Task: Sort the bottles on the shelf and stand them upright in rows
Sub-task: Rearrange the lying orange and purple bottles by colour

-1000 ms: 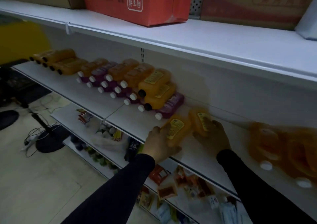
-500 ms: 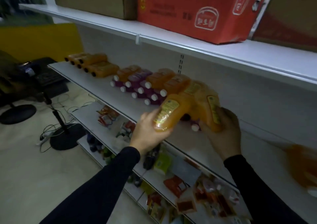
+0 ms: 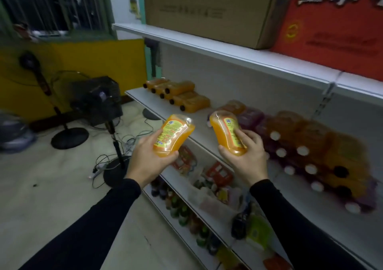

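My left hand [image 3: 146, 158] grips an orange bottle [image 3: 173, 135] by its lower end, held in the air in front of the white shelf [image 3: 149, 101]. My right hand [image 3: 247, 157] grips a second orange bottle [image 3: 227, 132] the same way, just above the shelf's front edge. Several orange bottles with black caps [image 3: 182, 95] lie on their sides at the far left of the shelf. A blurred heap of orange and purple bottles with white caps [image 3: 310, 145] lies to the right of my hands.
A brown carton [image 3: 209, 8] and a red carton [image 3: 335, 27] sit on the shelf above. Lower shelves hold snack packets [image 3: 217, 176] and small bottles [image 3: 182, 211]. Standing fans [image 3: 97, 104] and cables [image 3: 116, 160] crowd the floor at left.
Both hands have lifted their orange bottles off the shelf and carried them leftward, and the two bottles are now apart. The view has swung left toward the shelf's end.
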### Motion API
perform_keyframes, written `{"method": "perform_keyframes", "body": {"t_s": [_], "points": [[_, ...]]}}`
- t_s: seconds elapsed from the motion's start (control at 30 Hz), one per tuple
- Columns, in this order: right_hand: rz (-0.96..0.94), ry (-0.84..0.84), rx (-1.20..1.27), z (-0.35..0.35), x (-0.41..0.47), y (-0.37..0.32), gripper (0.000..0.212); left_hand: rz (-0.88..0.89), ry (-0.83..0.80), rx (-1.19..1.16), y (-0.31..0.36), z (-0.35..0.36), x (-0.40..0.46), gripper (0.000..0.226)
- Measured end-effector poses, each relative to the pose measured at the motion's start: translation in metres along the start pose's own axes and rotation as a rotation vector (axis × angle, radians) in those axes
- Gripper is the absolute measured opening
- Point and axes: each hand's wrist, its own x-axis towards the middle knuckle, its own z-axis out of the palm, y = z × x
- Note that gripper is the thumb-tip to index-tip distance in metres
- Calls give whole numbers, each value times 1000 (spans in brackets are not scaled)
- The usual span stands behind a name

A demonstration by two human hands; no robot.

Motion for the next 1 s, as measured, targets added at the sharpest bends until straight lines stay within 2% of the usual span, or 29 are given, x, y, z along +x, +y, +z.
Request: {"method": "perform_keyframes", "body": {"t_s": [0.23, 0.4, 0.5, 0.63, 0.8, 0.9, 1.0], "points": [[49, -18, 64, 106, 81, -7, 64, -50, 29, 11, -64, -16, 89, 84], [57, -93, 107, 172, 162, 13, 36, -68, 12, 66, -94, -6, 169, 83], [63, -89, -41, 200, 207, 22, 31, -74, -4, 76, -106, 0, 218, 82], [208, -40, -155, 229, 246, 27, 51, -88, -23, 42, -124, 7, 283, 81], [220, 31, -244, 266, 283, 37, 41, -17, -110, 48, -153, 24, 373, 81], [292, 78, -303, 291, 300, 41, 27, 39, -180, -1, -173, 38, 429, 81], [376, 111, -379, 315, 311, 34, 34, 38, -269, -39, -193, 52, 478, 79]]}}
